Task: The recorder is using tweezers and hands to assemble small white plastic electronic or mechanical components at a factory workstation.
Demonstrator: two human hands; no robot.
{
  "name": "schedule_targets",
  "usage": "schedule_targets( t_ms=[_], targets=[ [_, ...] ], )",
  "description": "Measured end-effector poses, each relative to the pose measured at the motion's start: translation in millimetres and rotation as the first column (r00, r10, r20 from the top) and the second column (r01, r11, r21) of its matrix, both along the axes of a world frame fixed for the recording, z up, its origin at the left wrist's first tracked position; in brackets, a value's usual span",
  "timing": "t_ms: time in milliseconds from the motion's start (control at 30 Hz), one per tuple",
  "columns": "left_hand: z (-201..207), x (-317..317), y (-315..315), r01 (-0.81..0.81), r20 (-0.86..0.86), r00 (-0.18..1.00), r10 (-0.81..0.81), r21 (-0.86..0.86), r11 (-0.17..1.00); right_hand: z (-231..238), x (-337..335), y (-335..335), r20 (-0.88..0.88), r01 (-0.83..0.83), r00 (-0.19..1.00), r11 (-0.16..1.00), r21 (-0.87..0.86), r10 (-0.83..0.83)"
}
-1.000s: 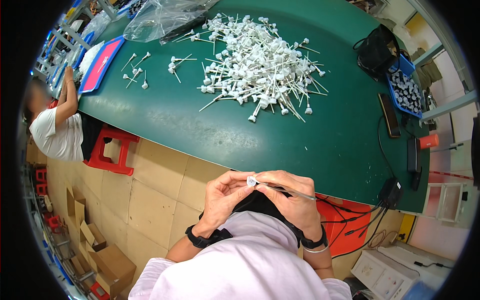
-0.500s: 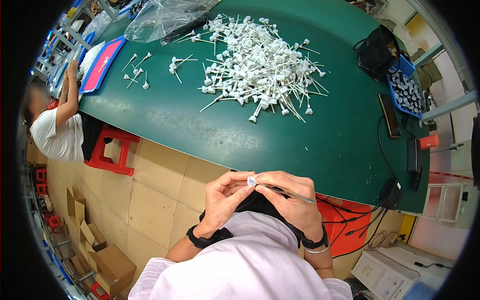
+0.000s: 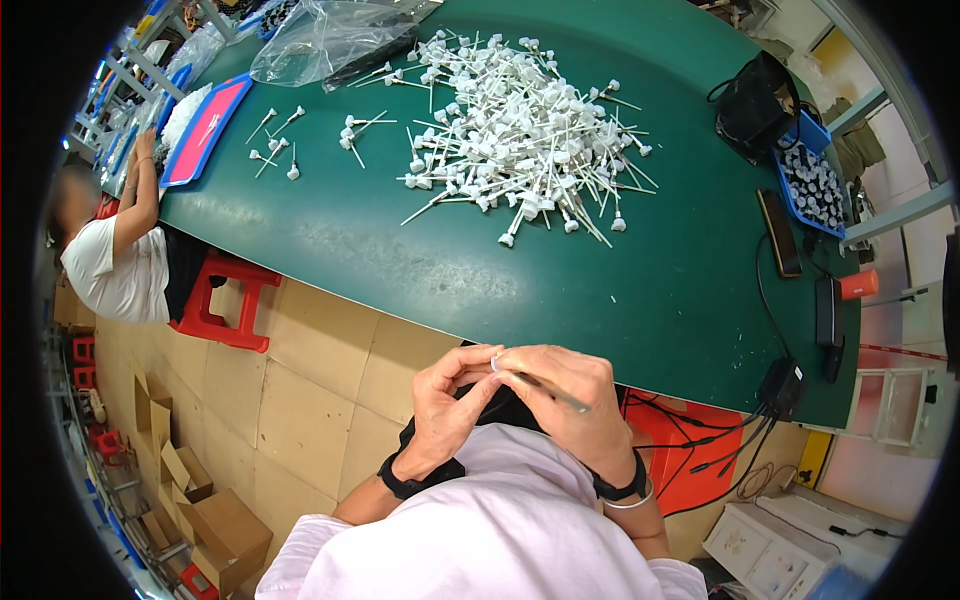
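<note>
Close together at the table's near edge, both my hands meet over a small white plastic piece [image 3: 495, 365]. My left hand [image 3: 441, 408] pinches that piece between thumb and fingertips, and the fingers cover most of it. In my right hand [image 3: 580, 405] is a slim metal tool [image 3: 556, 392] that looks like tweezers. Its rear end sticks out past the thumb, and its tip at the white piece is hidden by the fingers. On the green table [image 3: 400, 270] beyond lies a big heap of white-headed parts with thin stems [image 3: 530, 130].
Several loose stemmed parts [image 3: 292, 172] lie left of the heap. A blue-rimmed pink tray [image 3: 205, 137] is near a seated person [image 3: 120, 250]. To the right are a black bag [image 3: 755, 105], a blue tray of small parts [image 3: 812, 185], a phone [image 3: 778, 232] and cables.
My right hand has turned and shifted slightly left over the white piece, covering more of it. The tool now points more steeply toward me. My left hand keeps its pinch.
</note>
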State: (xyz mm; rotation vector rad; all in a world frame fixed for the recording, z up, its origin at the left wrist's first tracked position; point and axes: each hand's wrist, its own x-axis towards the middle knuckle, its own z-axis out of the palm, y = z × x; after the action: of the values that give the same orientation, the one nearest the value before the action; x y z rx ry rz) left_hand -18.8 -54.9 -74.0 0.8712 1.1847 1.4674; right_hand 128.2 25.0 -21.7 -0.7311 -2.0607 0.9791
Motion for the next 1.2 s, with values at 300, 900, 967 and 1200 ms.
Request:
schedule_targets(
  t_ms=[300,900,967,1200],
  targets=[
    [1.6,-6.8,8.1,0.057,0.264,0.964,-0.034,-0.083,0.995,4.7,9.4,-0.8,-0.218,0.081,0.966,0.96,-0.267,-0.142],
    [4.9,-4.2,1.2,0.014,0.225,0.974,-0.006,-0.034,0.999,-9.4,-1.9,-13.8,-0.208,0.093,0.967,0.966,-0.242,-0.145],
    [14.2,-3.3,-2.5,-0.017,0.174,0.985,0.02,-0.018,1.0,-7.9,-1.3,-14.3,-0.241,0.069,0.963,0.973,-0.218,-0.123],
    [21.9,-4.7,-3.4,-0.1,0.008,0.995,0.1,0.088,0.991,-9.1,-4.0,-21.0,-0.304,0.054,0.945,0.975,-0.218,-0.12]
  ],
)
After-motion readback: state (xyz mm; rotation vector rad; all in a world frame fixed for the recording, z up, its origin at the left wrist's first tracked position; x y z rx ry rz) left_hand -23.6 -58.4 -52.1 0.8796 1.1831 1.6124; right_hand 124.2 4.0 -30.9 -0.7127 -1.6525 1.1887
